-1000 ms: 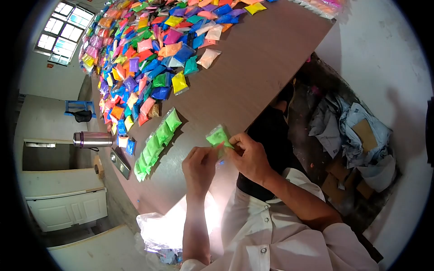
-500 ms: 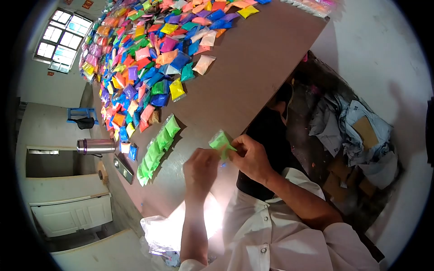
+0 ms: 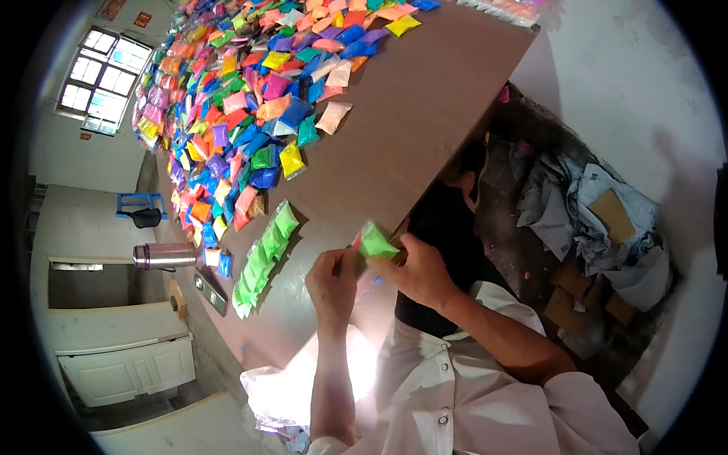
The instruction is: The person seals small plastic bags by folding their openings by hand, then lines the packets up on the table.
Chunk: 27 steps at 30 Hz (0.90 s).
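Observation:
A small clear packet with bright green filling [image 3: 376, 241] is pinched at its lower edge between the thumb and fingers of my right hand [image 3: 425, 274]. My left hand [image 3: 332, 284] is just left of it, fingers curled together. A small pinkish-red bit [image 3: 356, 241] shows by the left fingertips; what they grip, if anything, I cannot make out. Left of both hands, a row of overlapping green packets [image 3: 263, 260] lies on the brown table [image 3: 387, 144].
A large heap of colourful packets [image 3: 265, 114] covers the far left of the table. A steel flask [image 3: 165, 255] and a dark rectangular device [image 3: 210, 291] stand near its left edge. Clear plastic [image 3: 265, 398] lies close to my body. Grey bags [image 3: 599, 201] and cardboard are on the floor at right.
The green packet has turned slightly in my right hand, and the pinkish-red bit now shows beside it. My left hand has shifted slightly. The whole view has tilted a little.

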Tool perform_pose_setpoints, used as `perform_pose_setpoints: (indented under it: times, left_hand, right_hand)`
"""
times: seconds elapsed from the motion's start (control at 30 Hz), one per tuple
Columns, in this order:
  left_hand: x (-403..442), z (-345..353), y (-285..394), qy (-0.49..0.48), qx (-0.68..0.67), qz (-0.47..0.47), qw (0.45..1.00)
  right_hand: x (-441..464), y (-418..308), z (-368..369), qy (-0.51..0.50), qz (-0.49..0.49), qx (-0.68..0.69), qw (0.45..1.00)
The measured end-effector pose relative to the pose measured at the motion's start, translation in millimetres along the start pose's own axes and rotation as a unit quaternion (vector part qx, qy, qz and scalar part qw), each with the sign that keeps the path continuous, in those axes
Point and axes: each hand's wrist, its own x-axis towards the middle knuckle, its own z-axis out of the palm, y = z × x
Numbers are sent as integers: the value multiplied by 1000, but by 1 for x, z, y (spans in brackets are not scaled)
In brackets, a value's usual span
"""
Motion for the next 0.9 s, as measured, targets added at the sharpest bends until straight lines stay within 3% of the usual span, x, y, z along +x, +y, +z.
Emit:
perform_pose_setpoints:
  times: [0.13, 0.23, 0.37, 0.5, 0.57, 0.63, 0.67, 0.9]
  left_hand:
    - [-9, -3, 11, -2, -31, 48, 998]
    - [-11, -2, 23, -19, -20, 116, 993]
    - [3, -3, 20, 4, 73, 158, 985]
    - [14, -16, 23, 14, 46, 86, 995]
    - [5, -17, 32, 11, 49, 103, 993]
    - [-7, -12, 44, -26, 33, 192, 981]
    - [-9, -13, 49, -36, 116, 202, 972]
    - [0, -35, 46, 2, 141, 151, 978]
  right_hand:
    - [5, 6, 6, -11, -20, -33, 999]
    - [2, 9, 10, 8, -45, 35, 998]
    - [-1, 12, 10, 38, -117, 6, 992]
    - [-2, 16, 9, 47, -158, -25, 986]
    - [-4, 17, 9, 52, -169, -5, 984]
    - [-6, 17, 11, 54, -181, 15, 982]
    - [-6, 17, 12, 63, -202, -1, 977]
    - [-9, 8, 11, 75, -282, -108, 950]
